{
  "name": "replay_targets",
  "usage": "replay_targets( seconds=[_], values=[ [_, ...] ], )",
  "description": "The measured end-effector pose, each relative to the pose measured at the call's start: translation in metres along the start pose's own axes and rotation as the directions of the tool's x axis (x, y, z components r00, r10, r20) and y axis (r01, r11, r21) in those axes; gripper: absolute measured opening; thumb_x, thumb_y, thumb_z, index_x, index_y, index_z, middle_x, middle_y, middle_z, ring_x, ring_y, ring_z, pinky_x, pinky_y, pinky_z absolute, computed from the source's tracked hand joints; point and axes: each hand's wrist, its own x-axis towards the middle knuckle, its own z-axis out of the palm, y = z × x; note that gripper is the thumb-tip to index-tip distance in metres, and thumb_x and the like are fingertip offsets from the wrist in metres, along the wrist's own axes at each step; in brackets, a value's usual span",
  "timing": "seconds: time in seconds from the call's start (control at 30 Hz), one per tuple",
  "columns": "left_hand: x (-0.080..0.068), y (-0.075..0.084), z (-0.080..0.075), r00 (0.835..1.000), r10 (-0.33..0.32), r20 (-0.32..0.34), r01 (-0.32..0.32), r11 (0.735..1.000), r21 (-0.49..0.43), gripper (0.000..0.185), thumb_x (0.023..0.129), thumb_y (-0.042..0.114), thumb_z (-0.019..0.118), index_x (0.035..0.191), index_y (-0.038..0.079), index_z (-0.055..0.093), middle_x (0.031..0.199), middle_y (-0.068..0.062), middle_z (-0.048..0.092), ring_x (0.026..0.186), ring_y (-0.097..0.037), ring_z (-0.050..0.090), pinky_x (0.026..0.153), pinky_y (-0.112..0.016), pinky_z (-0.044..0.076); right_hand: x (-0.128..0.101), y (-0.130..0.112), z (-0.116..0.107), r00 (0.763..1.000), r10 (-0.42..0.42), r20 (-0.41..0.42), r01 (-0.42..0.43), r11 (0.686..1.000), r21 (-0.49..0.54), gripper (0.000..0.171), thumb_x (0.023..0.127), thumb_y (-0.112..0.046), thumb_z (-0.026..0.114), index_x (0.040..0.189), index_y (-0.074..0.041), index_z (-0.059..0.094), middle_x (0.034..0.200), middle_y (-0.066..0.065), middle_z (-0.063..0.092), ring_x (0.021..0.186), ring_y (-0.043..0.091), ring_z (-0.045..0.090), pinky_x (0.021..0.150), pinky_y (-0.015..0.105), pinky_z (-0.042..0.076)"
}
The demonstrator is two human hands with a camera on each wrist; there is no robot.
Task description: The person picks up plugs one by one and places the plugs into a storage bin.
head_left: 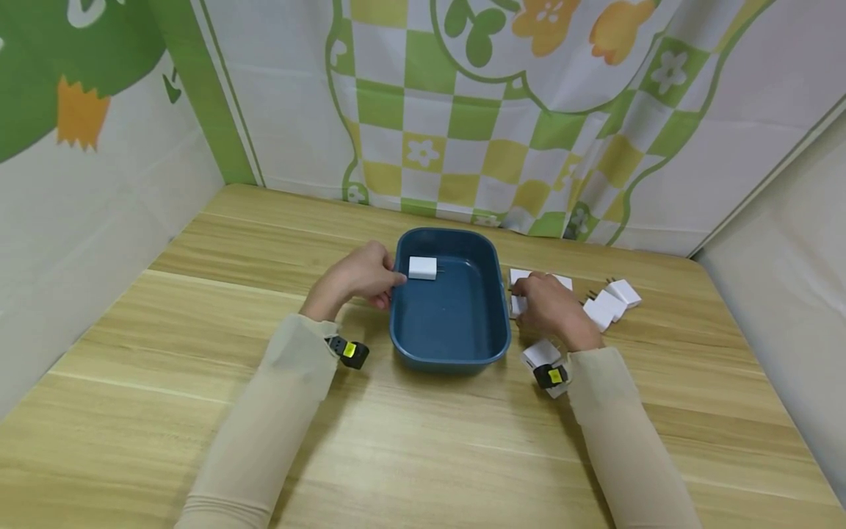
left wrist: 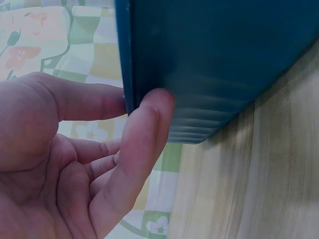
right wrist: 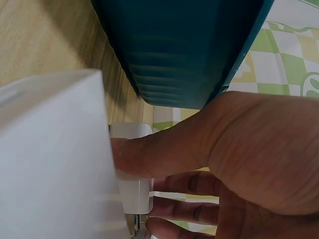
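Note:
A dark blue plastic bin (head_left: pixel 451 363) stands on the table, and one white charger plug (head_left: pixel 422 268) lies inside it near the left wall. My left hand (head_left: pixel 362 273) pinches the bin's left rim between thumb and index finger; the left wrist view shows the fingertips on the bin wall (left wrist: pixel 199 64). Just right of the bin, my right hand (head_left: pixel 555 307) grips another white charger plug (right wrist: pixel 132 131) low over the table. Its thumb (right wrist: pixel 159 149) lies across the plug, with the other fingers behind. Part of that plug is hidden by the hand.
More white plugs lie about the right hand: some behind it (head_left: pixel 563 281), several to its right (head_left: pixel 600 311), and some under the right wrist (head_left: pixel 542 354). One looms close in the right wrist view. A patterned curtain (head_left: pixel 463 110) hangs behind the wooden table (head_left: pixel 423 448).

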Motion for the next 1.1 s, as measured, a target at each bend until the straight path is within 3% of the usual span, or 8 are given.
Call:
replay_targets(
  seconds=[0.2, 0.53, 1.1],
  values=[
    [0.001, -0.003, -0.002, 1.0, 0.014, 0.012, -0.014, 0.999, -0.037, 0.023, 0.102, 0.011, 0.06, 0.098, -0.011, 0.064, 0.069, -0.011, 0.066, 0.057, -0.017, 0.066, 0.066, -0.037, 0.061, -0.001, -0.001, 0.0, 1.0, 0.011, 0.003, -0.011, 1.0, -0.005, 0.039, 0.081, -0.002, 0.077, 0.119, 0.0, 0.071, 0.118, 0.021, 0.066, 0.112, 0.039, 0.059, 0.094, 0.054, 0.05],
    [-0.001, -0.003, -0.006, 1.0, 0.019, 0.023, -0.016, 0.995, -0.103, 0.022, 0.102, 0.008, 0.058, 0.099, -0.013, 0.065, 0.071, -0.012, 0.065, 0.057, -0.017, 0.066, 0.061, -0.031, 0.06, -0.003, -0.002, -0.003, 1.0, -0.006, -0.028, 0.006, 1.0, -0.003, 0.041, 0.079, -0.003, 0.077, 0.12, -0.001, 0.071, 0.117, 0.02, 0.068, 0.111, 0.04, 0.061, 0.094, 0.055, 0.05],
    [0.0, -0.003, -0.005, 1.0, 0.006, 0.02, -0.004, 0.995, -0.102, 0.019, 0.102, 0.006, 0.058, 0.093, -0.01, 0.064, 0.071, -0.011, 0.064, 0.056, -0.016, 0.066, 0.063, -0.034, 0.061, -0.007, -0.002, -0.015, 1.0, 0.025, -0.004, -0.024, 0.997, 0.068, 0.039, 0.084, -0.006, 0.074, 0.123, -0.001, 0.069, 0.121, 0.019, 0.066, 0.114, 0.039, 0.059, 0.093, 0.055, 0.05]
  ],
)
